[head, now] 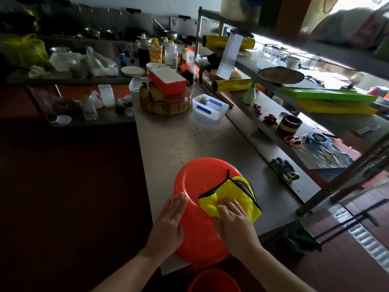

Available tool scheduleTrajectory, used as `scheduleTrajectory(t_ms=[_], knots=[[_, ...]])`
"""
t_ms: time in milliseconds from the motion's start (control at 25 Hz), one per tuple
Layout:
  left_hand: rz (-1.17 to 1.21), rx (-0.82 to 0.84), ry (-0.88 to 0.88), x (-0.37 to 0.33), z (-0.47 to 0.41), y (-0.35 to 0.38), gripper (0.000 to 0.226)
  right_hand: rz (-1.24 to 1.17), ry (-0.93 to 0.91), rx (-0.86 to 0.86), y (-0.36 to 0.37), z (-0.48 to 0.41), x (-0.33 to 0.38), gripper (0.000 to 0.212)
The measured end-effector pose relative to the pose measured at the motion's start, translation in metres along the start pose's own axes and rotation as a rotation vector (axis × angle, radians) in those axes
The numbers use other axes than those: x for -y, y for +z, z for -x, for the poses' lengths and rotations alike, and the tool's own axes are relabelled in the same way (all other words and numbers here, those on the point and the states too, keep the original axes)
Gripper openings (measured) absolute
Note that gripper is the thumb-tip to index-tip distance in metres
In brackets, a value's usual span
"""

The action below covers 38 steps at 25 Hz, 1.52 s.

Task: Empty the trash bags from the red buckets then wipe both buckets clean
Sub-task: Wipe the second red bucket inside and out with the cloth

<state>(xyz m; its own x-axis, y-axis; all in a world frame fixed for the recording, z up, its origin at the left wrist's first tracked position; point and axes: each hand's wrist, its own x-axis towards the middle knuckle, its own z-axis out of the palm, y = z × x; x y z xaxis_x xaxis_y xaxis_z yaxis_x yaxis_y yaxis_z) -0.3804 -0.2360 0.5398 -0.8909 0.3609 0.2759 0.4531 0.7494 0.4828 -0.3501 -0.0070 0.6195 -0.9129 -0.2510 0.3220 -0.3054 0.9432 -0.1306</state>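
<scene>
So the person has 1 red bucket [197, 180] flipped upside down near the front edge of the steel desk [179, 140], hanging a bit over the corner, presumably so the base and outer wall are easy to get at with a rag. The left hand [170, 224] lies flat on the bucket's side, fingers [179, 205] straight and together, holding nothing. It looks like a brace so the thing doesn't skate off the edge while it gets rubbed. The right hand [233, 224] is on top of a yellow cloth [231, 197] on the bucket's upturned base. Its fingers [231, 207] are close together and bent down into the bunched fabric, gripping and pressing it. Looks like the wiping part of the job, outside of the bucket first. The rim of bucket number 2 [212, 280] peeks in at the bottom of the view, below the desk edge, and can't tell if it's been wiped or still has a bag in it. Further back on the desk there's a clear plastic tub [210, 107], a round wooden chopping block [166, 102] and a red-and-white box [168, 81] on top of it, all well apart from the bucket, so nothing crowds the wiping. A pair of dark gloves [285, 168] sits on the low shelf [263, 131] to the right. The only real worry seems to be that overhang.
</scene>
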Motion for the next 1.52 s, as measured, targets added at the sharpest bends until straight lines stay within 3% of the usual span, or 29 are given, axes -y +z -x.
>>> scheduleTrajectory(t_ms=[280,440,680,920,1200,1320,1520], knots=[[0.096,-0.055,0.033,0.003,-0.001,-0.001,0.086,-0.009,-0.016,0.275,0.015,-0.022,0.026,0.057],[0.076,-0.069,0.033,0.004,-0.004,0.002,0.071,-0.035,-0.013,0.353,0.019,-0.046,0.024,0.058],[0.049,-0.060,0.019,0.004,-0.005,0.005,0.070,-0.055,0.043,0.456,0.034,-0.104,0.027,0.054],[0.036,-0.050,-0.007,-0.003,-0.007,-0.001,0.085,-0.016,0.132,0.420,0.051,-0.154,0.013,0.058],[0.002,-0.059,0.014,-0.005,-0.007,0.002,0.079,0.016,0.207,0.387,0.050,-0.179,-0.027,0.060],[-0.022,-0.069,-0.016,-0.009,-0.008,0.002,0.068,0.044,0.260,0.373,0.043,-0.171,-0.055,0.060],[-0.037,-0.078,-0.023,-0.009,-0.005,0.007,0.072,0.012,0.335,0.327,0.026,-0.117,-0.096,0.057]])
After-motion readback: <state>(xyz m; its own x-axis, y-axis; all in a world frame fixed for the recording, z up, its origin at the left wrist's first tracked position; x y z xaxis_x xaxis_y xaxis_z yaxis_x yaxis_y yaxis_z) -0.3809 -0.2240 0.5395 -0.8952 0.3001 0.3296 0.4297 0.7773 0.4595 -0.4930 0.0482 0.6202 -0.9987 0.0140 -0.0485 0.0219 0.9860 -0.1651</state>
